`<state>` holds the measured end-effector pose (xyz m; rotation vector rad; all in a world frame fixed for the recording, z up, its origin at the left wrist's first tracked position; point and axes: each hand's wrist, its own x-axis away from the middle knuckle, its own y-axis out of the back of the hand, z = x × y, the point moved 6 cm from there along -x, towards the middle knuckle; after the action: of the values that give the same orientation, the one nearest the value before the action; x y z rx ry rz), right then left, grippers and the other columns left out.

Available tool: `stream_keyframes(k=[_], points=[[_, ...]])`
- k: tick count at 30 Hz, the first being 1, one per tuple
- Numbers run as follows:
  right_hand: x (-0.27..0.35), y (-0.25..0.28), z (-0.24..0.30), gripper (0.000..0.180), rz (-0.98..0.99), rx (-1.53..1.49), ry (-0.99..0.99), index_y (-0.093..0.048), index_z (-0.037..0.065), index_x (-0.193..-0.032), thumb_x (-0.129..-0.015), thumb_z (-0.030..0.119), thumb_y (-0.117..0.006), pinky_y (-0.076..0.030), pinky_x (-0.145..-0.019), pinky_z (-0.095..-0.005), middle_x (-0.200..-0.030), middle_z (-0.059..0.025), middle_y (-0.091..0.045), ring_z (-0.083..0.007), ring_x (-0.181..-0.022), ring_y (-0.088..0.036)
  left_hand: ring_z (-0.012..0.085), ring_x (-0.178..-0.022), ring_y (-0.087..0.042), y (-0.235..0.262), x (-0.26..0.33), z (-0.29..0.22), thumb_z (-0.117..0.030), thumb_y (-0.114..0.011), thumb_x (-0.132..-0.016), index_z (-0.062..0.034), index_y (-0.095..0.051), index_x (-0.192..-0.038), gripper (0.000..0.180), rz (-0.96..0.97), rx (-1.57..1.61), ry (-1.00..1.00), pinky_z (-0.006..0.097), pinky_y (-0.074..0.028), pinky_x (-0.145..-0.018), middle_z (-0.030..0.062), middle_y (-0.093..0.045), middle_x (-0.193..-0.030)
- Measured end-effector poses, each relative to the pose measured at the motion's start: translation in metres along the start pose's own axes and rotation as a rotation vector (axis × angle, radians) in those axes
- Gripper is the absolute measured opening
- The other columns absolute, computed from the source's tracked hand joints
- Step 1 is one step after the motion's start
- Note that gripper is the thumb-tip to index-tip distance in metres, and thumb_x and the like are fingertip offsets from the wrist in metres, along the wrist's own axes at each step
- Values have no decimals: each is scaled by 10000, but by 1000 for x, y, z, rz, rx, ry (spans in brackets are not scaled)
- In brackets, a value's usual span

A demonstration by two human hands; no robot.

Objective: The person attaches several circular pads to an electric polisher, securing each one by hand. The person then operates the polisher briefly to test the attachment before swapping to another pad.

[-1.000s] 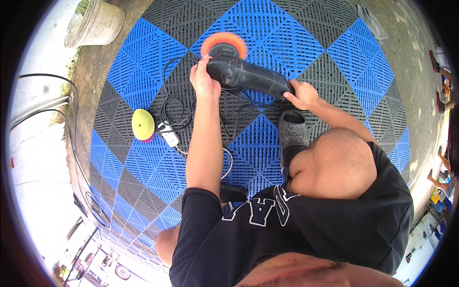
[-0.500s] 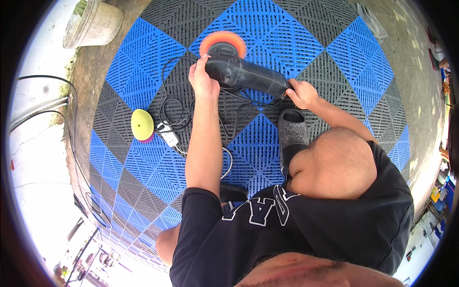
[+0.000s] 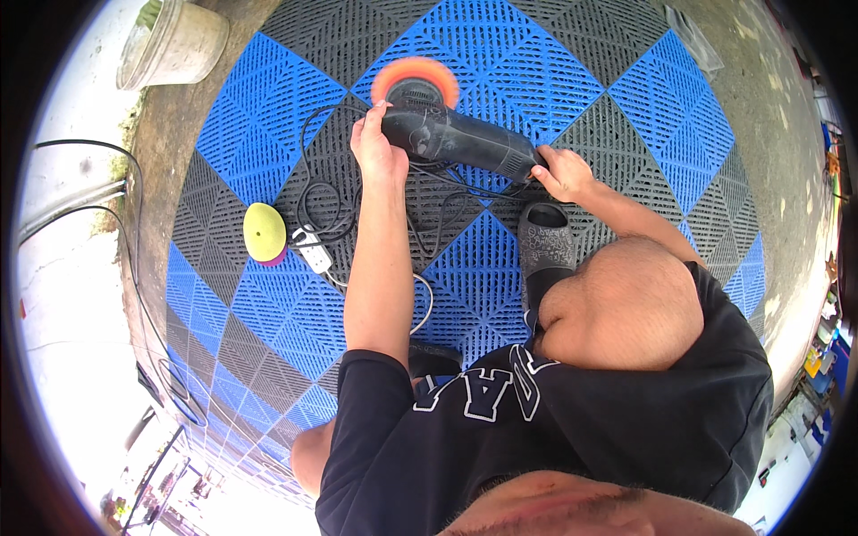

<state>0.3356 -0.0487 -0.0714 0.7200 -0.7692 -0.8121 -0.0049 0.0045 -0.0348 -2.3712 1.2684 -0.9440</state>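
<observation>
A black electric polisher (image 3: 469, 143) is held between my two hands above the tiled floor mat. Its round orange pad (image 3: 416, 79) points away from me, and the pad's edge looks smeared as if spinning. My left hand (image 3: 379, 147) is closed around the head end of the polisher, just behind the pad. On the rear end of the body, my right hand (image 3: 565, 173) has its fingers wrapped round the casing. A black power cord (image 3: 326, 210) lies coiled under the tool, by a white socket block (image 3: 313, 252).
A yellow-green foam pad (image 3: 265, 230) with a purple underside lies left of the socket block. Blue and dark grey grid tiles (image 3: 487, 259) cover the floor. A whitish bucket (image 3: 183, 45) stands far left. My shoe (image 3: 545, 237) is below the polisher; a clear plastic bag (image 3: 695, 43) lies far right.
Almost nothing differs; both hands keep their hold on the polisher. The whole scene sits very slightly further left in the picture.
</observation>
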Motion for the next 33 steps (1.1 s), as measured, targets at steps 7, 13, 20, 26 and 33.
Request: stream_keyframes(k=[7, 13, 20, 26, 33], points=[[-3, 0, 0, 709, -7, -7, 15, -593, -2, -1140, -1003, 663, -387, -527, -804, -583, -862, -286, -682, -499, -898, -667, 198, -933, -681, 1, -2, -2, -74, -752, -899, -3, -597, -976, 187, 6, 1, 20, 376, -562, -856, 108, -700, -994], [-6, -2, -3, 665, -40, -22, 14, -583, -1, -1028, -1006, 635, -388, -495, -762, -585, -817, -274, -656, -522, -834, -633, 204, -937, -682, 2, -4, -2, -77, -753, -898, 3, -594, -986, 199, 11, -4, 15, 376, -565, -871, 113, -699, -1004], [-5, 3, 4, 659, -40, -31, 14, -581, -1, -1043, -1002, 633, -406, -498, -768, -586, -807, -275, -656, -518, -834, -638, 201, -930, -678, 5, -7, -2, -75, -751, -895, -1, -604, -974, 183, 11, -1, 8, 374, -566, -858, 111, -694, -1006], [-8, 13, 15, 889, 114, 32, -138, -610, 7, -1216, -832, 809, -577, -537, -887, -558, -949, -263, -715, -457, -980, -691, 207, -929, -683, 4, -5, -5, -66, -744, -894, -2, -605, -962, 167, 9, -3, 13, 381, -572, -858, 114, -698, -991], [-9, 22, 25, 1066, 196, 84, -241, -599, 30, -1283, -647, 879, -711, -524, -984, -533, -1042, -240, -729, -423, -1089, -685, 239, -911, -684, 2, -7, -5, -102, -692, -924, 22, -644, -950, 135, 5, -3, -4, 403, -567, -869, 120, -693, -963]])
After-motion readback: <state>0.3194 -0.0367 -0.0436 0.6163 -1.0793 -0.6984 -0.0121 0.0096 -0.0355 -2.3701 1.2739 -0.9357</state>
